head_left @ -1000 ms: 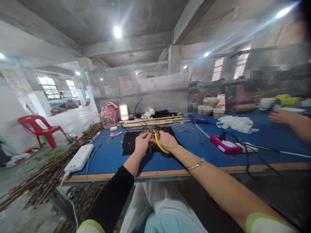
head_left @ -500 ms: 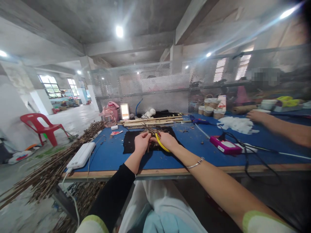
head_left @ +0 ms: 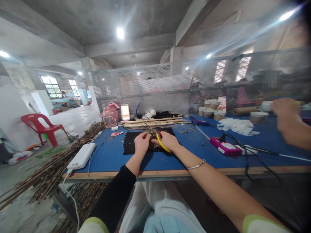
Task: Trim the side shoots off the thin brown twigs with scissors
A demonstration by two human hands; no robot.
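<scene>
Over a black cloth (head_left: 129, 144) on the blue table, my two hands work close together. My right hand (head_left: 169, 141) is wrapped round the yellow handles of a pair of scissors (head_left: 162, 145), whose dark blades point away and to the left. My left hand (head_left: 141, 142) is closed in a pinch just left of the blades; what sits between its fingertips is too small to make out. Brown plant clippings (head_left: 155, 147) lie scattered on the cloth beneath both hands.
Pale sticks (head_left: 155, 121) lie behind the cloth. A white power strip (head_left: 82, 156) and bundled dry twigs (head_left: 55, 165) are at left. To the right are a purple box (head_left: 224, 146) with cables, white fluff (head_left: 239, 125), small pots (head_left: 208, 112) and a co-worker's hand (head_left: 286, 110).
My hands stay over the cloth; the short brown stem seen under my left fingers no longer shows. The co-worker's hand has lifted and moved right, uncovering a pot.
</scene>
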